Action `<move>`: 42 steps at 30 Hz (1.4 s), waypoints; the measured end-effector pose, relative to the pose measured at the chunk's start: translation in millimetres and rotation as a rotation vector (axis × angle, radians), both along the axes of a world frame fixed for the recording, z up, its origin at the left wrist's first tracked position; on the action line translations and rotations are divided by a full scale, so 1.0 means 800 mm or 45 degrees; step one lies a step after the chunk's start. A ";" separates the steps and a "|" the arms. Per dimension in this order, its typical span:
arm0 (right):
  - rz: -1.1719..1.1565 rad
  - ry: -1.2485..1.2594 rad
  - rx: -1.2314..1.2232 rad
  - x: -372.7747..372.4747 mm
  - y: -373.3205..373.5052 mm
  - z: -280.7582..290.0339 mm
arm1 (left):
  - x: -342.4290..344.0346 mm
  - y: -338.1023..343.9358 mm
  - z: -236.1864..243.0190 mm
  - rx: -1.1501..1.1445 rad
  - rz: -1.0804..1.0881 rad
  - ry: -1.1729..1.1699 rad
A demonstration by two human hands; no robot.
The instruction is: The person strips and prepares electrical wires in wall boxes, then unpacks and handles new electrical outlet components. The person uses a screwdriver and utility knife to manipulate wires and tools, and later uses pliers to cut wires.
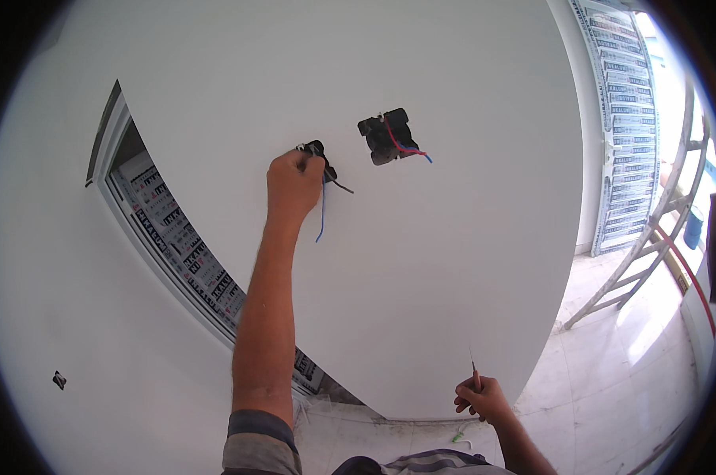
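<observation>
At the upper-centre wall box (331,172), wires (322,214) are apparently being sorted; what the left hand (294,180) grips, if anything, cannot be told. The pointed tool (476,376), clasped by the right hand (487,397), is probably needed next.

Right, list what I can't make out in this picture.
Head view throughout:
What the left hand grips, if anything: its own back hides the fingertips.
Part of the left black wall box: covered by that hand.
Tip of the slim tool in the right hand: too faint.
Wall fitting, lower left: too small to identify.
</observation>
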State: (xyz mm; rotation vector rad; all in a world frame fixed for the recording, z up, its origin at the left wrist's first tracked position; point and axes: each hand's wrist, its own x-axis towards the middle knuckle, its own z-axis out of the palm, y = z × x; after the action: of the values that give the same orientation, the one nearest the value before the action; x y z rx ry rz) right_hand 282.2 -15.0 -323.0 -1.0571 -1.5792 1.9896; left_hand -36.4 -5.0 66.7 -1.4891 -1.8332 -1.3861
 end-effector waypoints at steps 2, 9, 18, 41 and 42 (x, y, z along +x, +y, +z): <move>-0.006 -0.020 -0.008 0.001 -0.003 -0.003 | -0.004 -0.002 0.004 -0.009 -0.020 -0.033; -0.048 -0.009 0.015 0.008 -0.001 -0.037 | 0.033 -0.045 -0.010 -0.153 -0.422 -0.145; 0.006 -0.036 0.010 0.002 -0.004 -0.046 | 0.051 -0.047 -0.005 -0.020 0.035 -0.168; -0.012 -0.098 0.023 0.014 -0.018 -0.091 | 0.025 -0.069 0.031 -0.624 0.610 1.030; -0.020 -0.093 0.014 0.015 -0.019 -0.090 | 0.024 -0.074 0.028 -0.602 0.598 1.048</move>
State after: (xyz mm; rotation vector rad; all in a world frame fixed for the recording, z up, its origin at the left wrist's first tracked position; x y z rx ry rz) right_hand 294.2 -30.6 -395.0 -1.1465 -1.6121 1.9500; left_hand -17.0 -64.2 88.7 -1.3850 -1.8002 -0.0651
